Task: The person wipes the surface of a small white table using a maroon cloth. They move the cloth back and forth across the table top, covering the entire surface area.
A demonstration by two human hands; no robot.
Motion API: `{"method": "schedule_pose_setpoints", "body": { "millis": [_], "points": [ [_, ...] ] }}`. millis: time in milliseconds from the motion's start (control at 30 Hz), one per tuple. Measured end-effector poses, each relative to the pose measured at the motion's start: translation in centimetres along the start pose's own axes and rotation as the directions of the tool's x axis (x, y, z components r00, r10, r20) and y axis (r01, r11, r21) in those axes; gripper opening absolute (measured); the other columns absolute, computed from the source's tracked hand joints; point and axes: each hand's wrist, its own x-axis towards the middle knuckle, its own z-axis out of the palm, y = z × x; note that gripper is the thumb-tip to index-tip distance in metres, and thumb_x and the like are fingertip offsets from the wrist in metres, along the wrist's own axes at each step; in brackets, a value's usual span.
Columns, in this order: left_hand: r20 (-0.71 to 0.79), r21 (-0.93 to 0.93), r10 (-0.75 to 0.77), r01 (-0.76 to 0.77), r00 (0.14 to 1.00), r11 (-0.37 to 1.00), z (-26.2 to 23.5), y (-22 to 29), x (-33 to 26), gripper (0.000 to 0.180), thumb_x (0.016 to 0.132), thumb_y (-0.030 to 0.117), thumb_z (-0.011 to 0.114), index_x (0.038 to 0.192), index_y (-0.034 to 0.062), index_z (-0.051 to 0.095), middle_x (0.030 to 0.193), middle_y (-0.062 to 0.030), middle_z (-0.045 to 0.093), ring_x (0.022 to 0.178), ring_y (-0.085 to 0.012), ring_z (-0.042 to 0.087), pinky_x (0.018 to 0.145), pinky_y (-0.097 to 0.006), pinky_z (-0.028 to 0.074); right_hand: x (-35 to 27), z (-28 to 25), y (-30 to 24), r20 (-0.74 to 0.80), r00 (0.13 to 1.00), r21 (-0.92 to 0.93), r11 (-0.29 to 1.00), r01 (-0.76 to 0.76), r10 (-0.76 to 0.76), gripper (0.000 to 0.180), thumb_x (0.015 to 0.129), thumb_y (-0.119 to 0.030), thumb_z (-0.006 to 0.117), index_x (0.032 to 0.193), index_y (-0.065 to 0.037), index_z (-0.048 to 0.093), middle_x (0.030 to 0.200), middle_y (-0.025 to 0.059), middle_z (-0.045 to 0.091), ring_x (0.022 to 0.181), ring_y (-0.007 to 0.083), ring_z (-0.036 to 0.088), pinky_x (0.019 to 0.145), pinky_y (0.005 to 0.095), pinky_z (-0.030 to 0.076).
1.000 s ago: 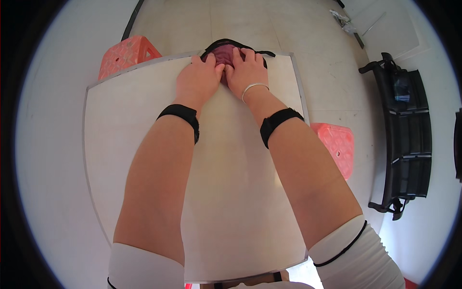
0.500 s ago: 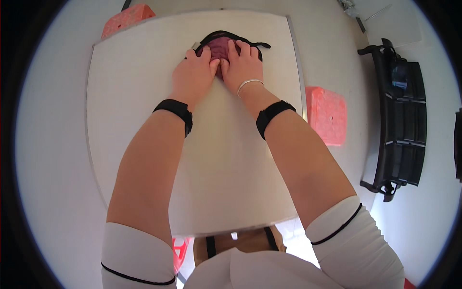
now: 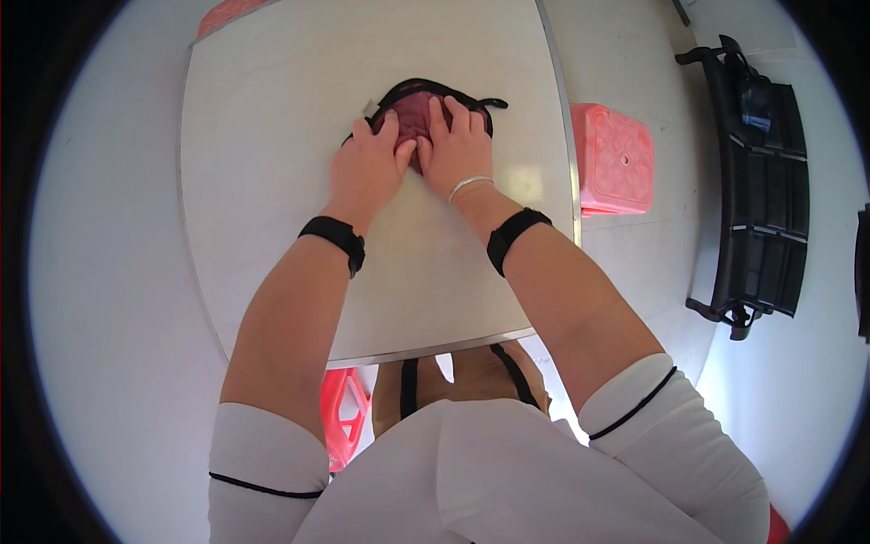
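Observation:
On the far part of the white table lies a maroon fabric piece (image 3: 414,114) with black edging, a black strap or loop at its right and a small pale tag at its left. Its exact kind cannot be made out. My left hand (image 3: 368,163) has its bent fingers over the left side of the fabric, thumb pointing inward. My right hand (image 3: 458,150) grips the right side, fingers curled over the cloth. Both thumbs come close together at the near edge, where the fabric looks creased. My palms hide much of its near side.
The white table (image 3: 272,118) has a metal-trimmed edge close to my body. Pink plastic stools stand beyond its right side (image 3: 618,159) and far left corner (image 3: 222,16). A red stool (image 3: 344,412) shows under the near edge. Black linked seats (image 3: 766,199) line the right.
My view has shifted, so the table's near edge and my lap show more. Both hands stay on the fabric in nearly the same hold.

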Motion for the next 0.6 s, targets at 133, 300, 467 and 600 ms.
{"method": "schedule_pose_setpoints", "body": {
  "millis": [133, 300, 467, 600],
  "points": [
    [0.033, -0.023, 0.032, -0.032, 0.999, 0.999, -0.1, -0.5, 0.3, 0.046, 0.083, 0.039, 0.046, 0.121, 0.0118, 0.044, 0.089, -0.0157, 0.047, 0.071, -0.0314, 0.057, 0.058, -0.038, 0.048, 0.0, 0.3, -0.1, -0.001, 1.0, 0.006, 1.0, 0.004, -0.004, 0.057, 0.079, -0.034, 0.05, 0.127, -0.006, 0.035, 0.128, 0.0107, 0.035, 0.104, 0.0253, 0.038, 0.08, 0.0354, 0.039],
    [0.109, -0.065, 0.033, -0.026, 0.993, 0.998, -0.4, -0.7, 0.8, 0.049, 0.082, 0.039, 0.049, 0.122, 0.0116, 0.043, 0.09, -0.0159, 0.047, 0.071, -0.0322, 0.056, 0.06, -0.039, 0.047, 0.1, 0.6, 0.0, 0.002, 1.0, 0.047, 0.999, 0.0, 0.0, 0.059, 0.077, -0.032, 0.053, 0.127, -0.006, 0.036, 0.127, 0.0116, 0.036, 0.103, 0.0258, 0.04, 0.08, 0.0359, 0.039],
    [0.209, -0.087, 0.049, -0.031, 0.977, 0.996, -1.2, -1.0, 2.7, 0.052, 0.081, 0.039, 0.05, 0.123, 0.0102, 0.041, 0.093, -0.0164, 0.046, 0.074, -0.0326, 0.055, 0.062, -0.039, 0.047, 1.6, 0.5, 0.3, 0.017, 1.0, 0.067, 0.998, 0.002, -0.003, 0.061, 0.074, -0.03, 0.055, 0.126, -0.006, 0.036, 0.127, 0.0121, 0.035, 0.1, 0.0261, 0.04, 0.078, 0.0365, 0.039],
    [0.249, -0.1, 0.064, -0.04, 0.966, 0.994, -1.3, -1.2, 3.0, 0.054, 0.079, 0.039, 0.052, 0.123, 0.0089, 0.04, 0.094, -0.0168, 0.046, 0.074, -0.0326, 0.055, 0.062, -0.039, 0.047, 2.0, 0.4, 0.8, 0.018, 0.999, 0.1, 0.994, 0.043, -0.045, 0.062, 0.073, -0.029, 0.056, 0.127, -0.006, 0.035, 0.126, 0.0121, 0.036, 0.099, 0.0262, 0.041, 0.077, 0.0377, 0.038]
  ]
}}
